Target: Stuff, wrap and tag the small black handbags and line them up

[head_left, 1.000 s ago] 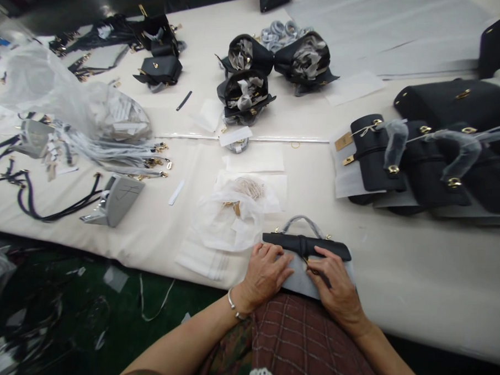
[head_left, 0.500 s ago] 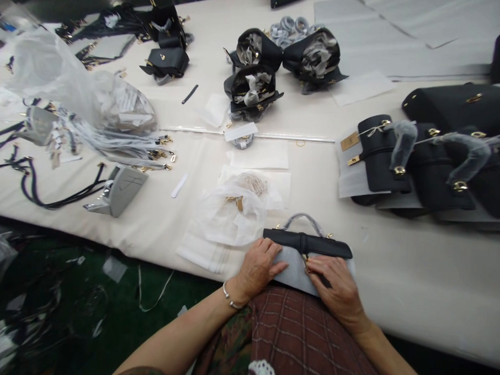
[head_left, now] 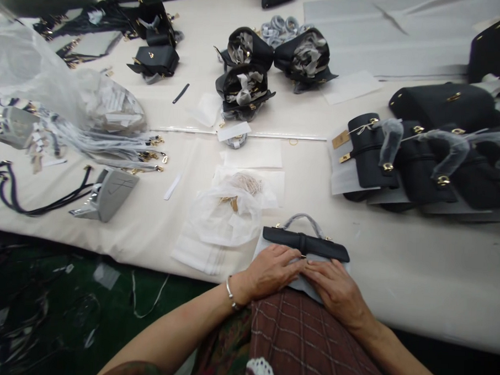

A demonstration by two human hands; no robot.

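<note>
"Three open black bags [head_left: 262,51], packed with pale stuffing [head_left: 308,53], share the cream bench [head_left: 308,182]; below shows dark green floor [head_left: 112,303]."
"And the nearest bag [head_left: 283,236]?"
"At the near edge: black flap [head_left: 328,248], gray sheet [head_left: 307,287] below it, wrapped handle [head_left: 300,216], gold fittings [head_left: 278,225]. Left hand [head_left: 273,270] and right hand [head_left: 334,288] rest over the sheet, fingers outstretched; gripping or not, I can't tell."

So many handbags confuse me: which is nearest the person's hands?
The black handbag at the table's near edge, right at left hand and right hand; other handbags lie farther off.
</note>
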